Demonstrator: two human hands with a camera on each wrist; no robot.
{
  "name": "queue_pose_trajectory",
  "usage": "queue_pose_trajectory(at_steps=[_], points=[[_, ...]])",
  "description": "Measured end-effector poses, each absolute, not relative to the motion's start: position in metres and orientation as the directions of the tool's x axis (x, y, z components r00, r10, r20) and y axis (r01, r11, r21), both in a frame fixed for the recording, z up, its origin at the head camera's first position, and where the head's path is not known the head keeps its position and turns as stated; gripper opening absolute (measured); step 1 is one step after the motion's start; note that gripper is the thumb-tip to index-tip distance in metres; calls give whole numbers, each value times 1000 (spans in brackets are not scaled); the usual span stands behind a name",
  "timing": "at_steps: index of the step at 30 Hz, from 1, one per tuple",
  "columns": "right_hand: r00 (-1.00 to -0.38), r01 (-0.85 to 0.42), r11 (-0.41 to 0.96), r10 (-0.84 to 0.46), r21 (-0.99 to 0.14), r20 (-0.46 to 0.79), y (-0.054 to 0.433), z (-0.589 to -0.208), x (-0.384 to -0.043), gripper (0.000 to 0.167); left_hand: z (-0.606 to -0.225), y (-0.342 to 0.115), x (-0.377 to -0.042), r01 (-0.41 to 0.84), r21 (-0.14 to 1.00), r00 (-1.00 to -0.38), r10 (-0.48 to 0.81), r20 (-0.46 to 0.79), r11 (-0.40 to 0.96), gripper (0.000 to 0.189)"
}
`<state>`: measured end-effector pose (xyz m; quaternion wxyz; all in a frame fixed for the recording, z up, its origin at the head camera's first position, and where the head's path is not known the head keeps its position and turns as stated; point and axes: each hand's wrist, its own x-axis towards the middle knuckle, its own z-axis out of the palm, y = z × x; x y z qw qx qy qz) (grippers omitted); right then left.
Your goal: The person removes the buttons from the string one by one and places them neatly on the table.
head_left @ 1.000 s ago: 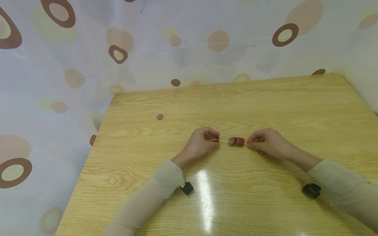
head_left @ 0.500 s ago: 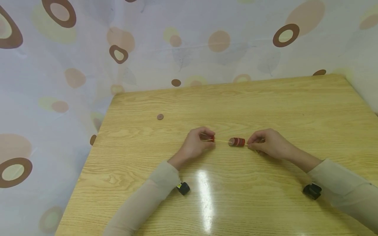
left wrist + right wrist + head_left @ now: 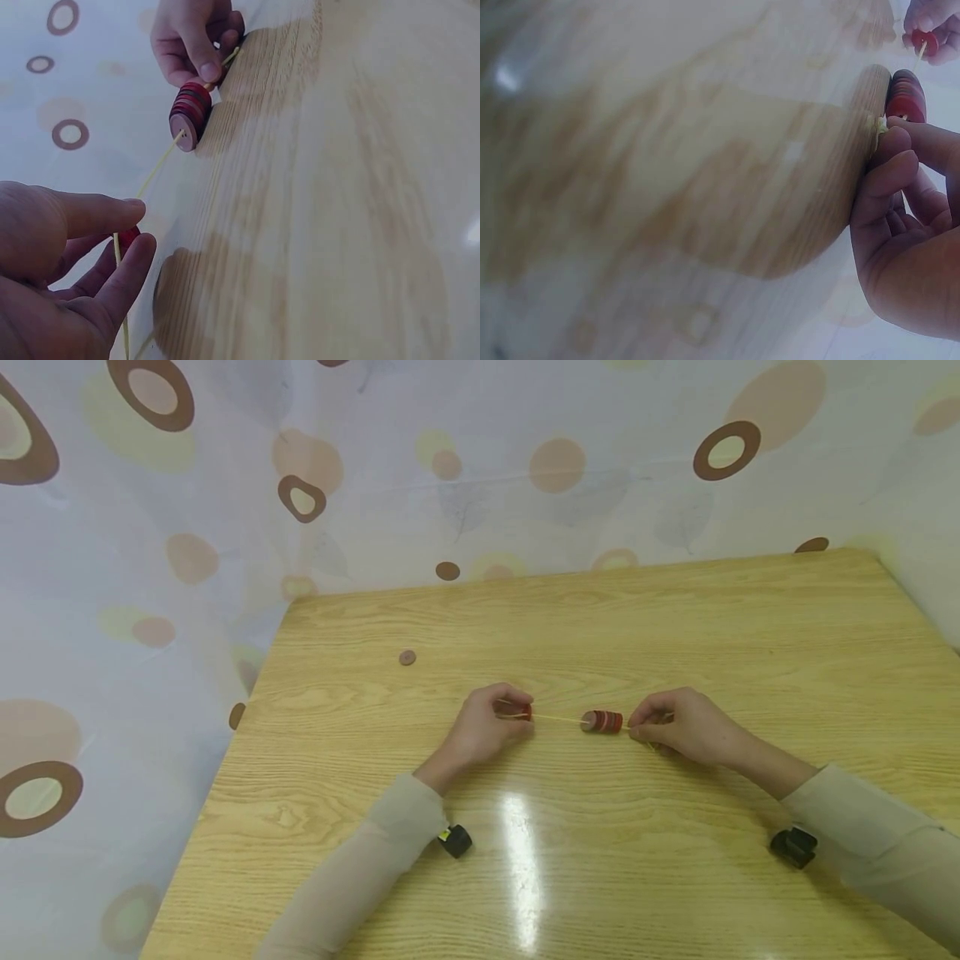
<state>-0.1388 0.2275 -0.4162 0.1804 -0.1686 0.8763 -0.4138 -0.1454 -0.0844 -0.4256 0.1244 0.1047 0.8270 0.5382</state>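
A yellow string (image 3: 558, 718) runs between my two hands. My left hand (image 3: 480, 727) pinches a red button (image 3: 527, 713) between thumb and fingers, with the string passing through it and trailing back past the palm. Further right on the same string sits a tight stack of buttons (image 3: 603, 721), red, dark and pinkish, with a brown one facing left. Just beyond the stack, my right hand (image 3: 692, 727) pinches the string's right end between thumb and forefinger. In the right wrist view, a knotted tuft of string (image 3: 881, 126) pokes out at those fingertips.
One brown button (image 3: 407, 657) lies flat on the wooden table (image 3: 675, 618), behind and left of my left hand. Patterned cloth (image 3: 495, 485) hangs behind the table and at its left. Black wrist cameras (image 3: 455, 841) sit under both sleeves.
My left hand has drawn steadily left with the red button, so more string shows between it and the stack. My right hand and the stack have stayed nearly still.
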Motion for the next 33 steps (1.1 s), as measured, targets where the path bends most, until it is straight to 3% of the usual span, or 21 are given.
queue_pose_trajectory(at_steps=[33], points=[[-879,-144,601,-443,-787,-177,229,-416,-140,12,-420,-108,-146,28,938,-967,249,-62,345,32]])
